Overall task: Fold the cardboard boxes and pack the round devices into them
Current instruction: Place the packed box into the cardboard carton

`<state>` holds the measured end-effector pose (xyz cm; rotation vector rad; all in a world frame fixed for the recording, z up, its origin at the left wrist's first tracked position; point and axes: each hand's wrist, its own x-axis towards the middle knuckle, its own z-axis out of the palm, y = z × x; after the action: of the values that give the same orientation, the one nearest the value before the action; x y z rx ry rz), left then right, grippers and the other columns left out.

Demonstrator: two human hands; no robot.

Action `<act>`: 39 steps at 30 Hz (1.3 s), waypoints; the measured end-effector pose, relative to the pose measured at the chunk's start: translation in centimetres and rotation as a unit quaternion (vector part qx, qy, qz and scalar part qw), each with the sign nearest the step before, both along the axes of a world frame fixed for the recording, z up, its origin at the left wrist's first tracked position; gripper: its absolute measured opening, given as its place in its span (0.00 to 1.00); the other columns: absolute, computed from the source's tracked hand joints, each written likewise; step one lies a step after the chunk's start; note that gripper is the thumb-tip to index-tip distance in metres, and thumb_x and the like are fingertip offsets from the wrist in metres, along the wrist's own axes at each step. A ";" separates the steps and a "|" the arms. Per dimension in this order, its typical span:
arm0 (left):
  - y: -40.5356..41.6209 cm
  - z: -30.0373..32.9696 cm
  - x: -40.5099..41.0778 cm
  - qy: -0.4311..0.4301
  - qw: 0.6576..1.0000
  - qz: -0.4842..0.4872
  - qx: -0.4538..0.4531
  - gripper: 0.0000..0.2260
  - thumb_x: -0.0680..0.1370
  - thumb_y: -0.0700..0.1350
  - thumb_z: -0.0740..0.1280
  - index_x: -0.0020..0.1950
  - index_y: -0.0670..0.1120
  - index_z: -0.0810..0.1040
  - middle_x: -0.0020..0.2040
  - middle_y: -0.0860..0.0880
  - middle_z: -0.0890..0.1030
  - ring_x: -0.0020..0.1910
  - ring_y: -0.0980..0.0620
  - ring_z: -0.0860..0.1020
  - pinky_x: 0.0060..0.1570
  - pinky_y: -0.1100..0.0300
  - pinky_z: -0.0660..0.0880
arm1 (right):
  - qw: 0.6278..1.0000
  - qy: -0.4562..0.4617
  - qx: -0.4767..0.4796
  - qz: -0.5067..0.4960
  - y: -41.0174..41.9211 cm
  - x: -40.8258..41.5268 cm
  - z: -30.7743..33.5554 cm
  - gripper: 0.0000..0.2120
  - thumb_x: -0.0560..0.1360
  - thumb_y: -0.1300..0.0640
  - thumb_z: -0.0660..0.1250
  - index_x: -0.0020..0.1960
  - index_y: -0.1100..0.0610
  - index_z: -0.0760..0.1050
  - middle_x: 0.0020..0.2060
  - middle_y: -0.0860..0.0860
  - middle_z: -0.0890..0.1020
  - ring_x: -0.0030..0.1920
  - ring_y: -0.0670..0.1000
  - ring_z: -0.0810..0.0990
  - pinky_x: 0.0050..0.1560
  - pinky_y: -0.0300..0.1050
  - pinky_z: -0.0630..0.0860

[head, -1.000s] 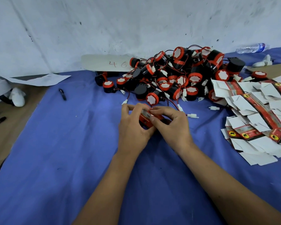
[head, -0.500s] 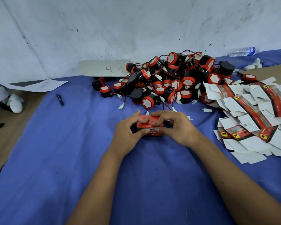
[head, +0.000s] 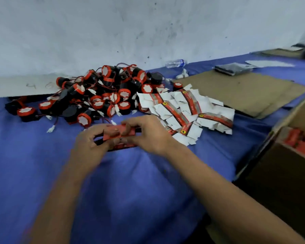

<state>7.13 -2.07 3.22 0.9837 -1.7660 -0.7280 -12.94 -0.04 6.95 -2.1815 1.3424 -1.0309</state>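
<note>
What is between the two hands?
A small red box sits between the left hand and the right hand. Both hands hold it over the blue cloth, as the head view shows, though blurred.

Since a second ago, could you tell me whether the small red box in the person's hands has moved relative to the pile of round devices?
Yes. The small red box has come toward the person, away from the pile of round devices, and lies flatter between the left hand and right hand.
</note>
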 end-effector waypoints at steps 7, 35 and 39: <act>4.7 9.9 -22.3 0.086 0.959 -0.248 -0.109 0.11 0.78 0.45 0.72 0.57 0.59 0.83 0.57 0.62 0.84 0.60 0.63 0.81 0.61 0.62 0.77 | 0.950 0.045 -0.079 -0.297 14.0 -18.0 11.7 0.15 0.68 0.43 0.80 0.42 0.52 0.79 0.48 0.52 0.85 0.49 0.50 0.85 0.55 0.57 0.81; 7.1 5.3 -31.7 -0.034 0.993 -0.093 -0.059 0.04 0.79 0.42 0.70 0.50 0.47 0.85 0.50 0.49 0.85 0.52 0.49 0.80 0.51 0.55 0.75 | 0.844 0.180 0.005 -0.505 16.3 -21.3 10.0 0.09 0.78 0.54 0.70 0.57 0.52 0.84 0.52 0.50 0.85 0.55 0.50 0.82 0.57 0.51 0.79; 3.1 2.0 -26.7 -0.121 0.990 0.068 0.034 0.11 0.76 0.42 0.71 0.58 0.47 0.83 0.58 0.44 0.82 0.60 0.44 0.78 0.57 0.53 0.75 | 0.902 0.122 -0.010 -0.413 11.2 -16.7 8.1 0.06 0.75 0.55 0.72 0.51 0.51 0.85 0.43 0.46 0.85 0.45 0.46 0.82 0.47 0.42 0.76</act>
<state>-19.58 1.00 5.26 1.2706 -1.8686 -0.6060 -29.63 11.12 15.07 -1.7803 2.4968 -1.0342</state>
